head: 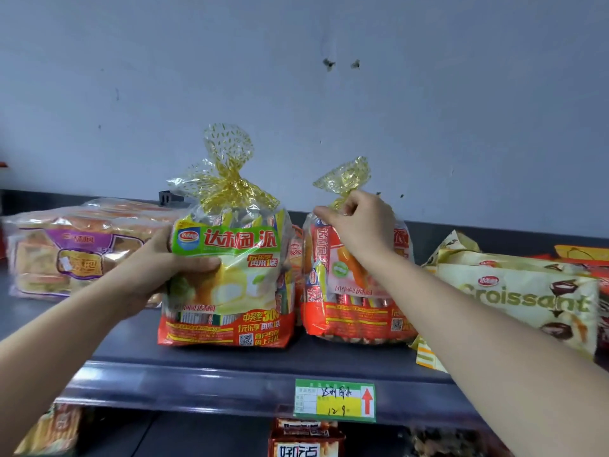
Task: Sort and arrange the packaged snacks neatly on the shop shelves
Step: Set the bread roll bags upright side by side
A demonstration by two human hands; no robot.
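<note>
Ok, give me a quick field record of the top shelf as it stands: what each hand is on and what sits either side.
left hand: grips the left side of the green-label pie bag, thumb across its front
right hand: pinches the tied neck of the orange pie bag
bags: both upright on the top shelf, side by side
left of them: purple-label bread bag, lying flat
right of them: croissant bag, lying tilted
shelf edge: green and yellow price tag below the orange bag

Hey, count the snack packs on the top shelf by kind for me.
Gold-tied pie bags: 2, one under the left hand, one under the right hand
Purple-label bread packs: 1
Croissant bags: 1
Total: 4 clearly visible; others behind are unclear.
</note>
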